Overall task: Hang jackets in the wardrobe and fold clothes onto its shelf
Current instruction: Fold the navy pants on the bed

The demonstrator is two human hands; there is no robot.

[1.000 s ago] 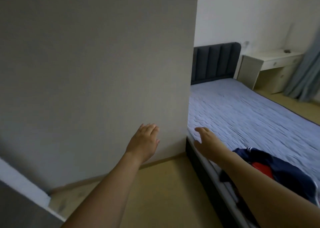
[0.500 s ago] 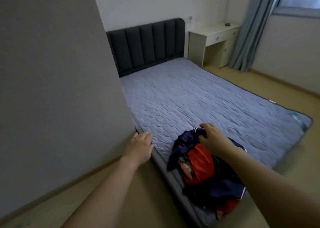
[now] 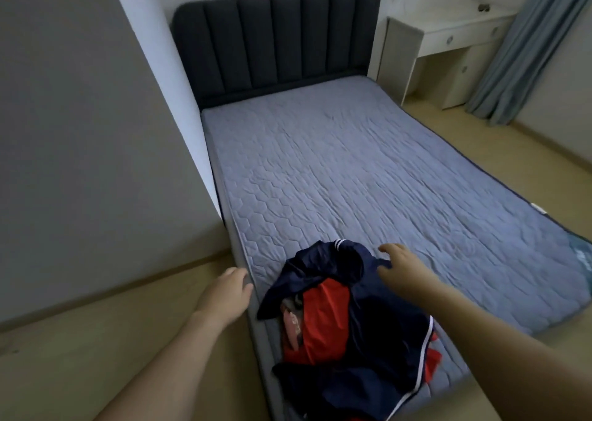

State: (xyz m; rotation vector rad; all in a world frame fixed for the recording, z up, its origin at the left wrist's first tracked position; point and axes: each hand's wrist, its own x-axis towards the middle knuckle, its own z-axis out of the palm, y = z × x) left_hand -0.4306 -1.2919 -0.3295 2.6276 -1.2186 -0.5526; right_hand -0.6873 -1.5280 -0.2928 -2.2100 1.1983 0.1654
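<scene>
1. The bed [image 3: 368, 177] takes up most of the view; it has a grey-blue quilted mattress cover with a hexagon stitch pattern. I'm using the bed as the reference for everything else.
2. A big plain grey panel [image 3: 80, 132] stands off the bed's left side and runs down to the tan floor [image 3: 96, 356].
3. A dark padded headboard [image 3: 275, 39] with vertical channels is at the far end of the bed.
4. A white desk [image 3: 448, 36] with round drawer knobs sits past the bed's far right corner, and a blue-grey curtain [image 3: 525, 46] hangs just beyond it.
5. The pile of clothes [image 3: 349, 334] lies on the near left corner of the bed. It's a navy jacket with white striped trim bunched up with something red. There's a patch or print in the folds, but it's too blurry to read any writing.
6. The right hand [image 3: 403, 270] is over the far edge of the pile, with fingers loosely spread and slightly bent, not gripping anything. I can't tell if it touches the fabric.
7. The left hand [image 3: 229, 295] is at the bed's near left edge, just left of the pile, with fingers together and relaxed, holding nothing.
</scene>
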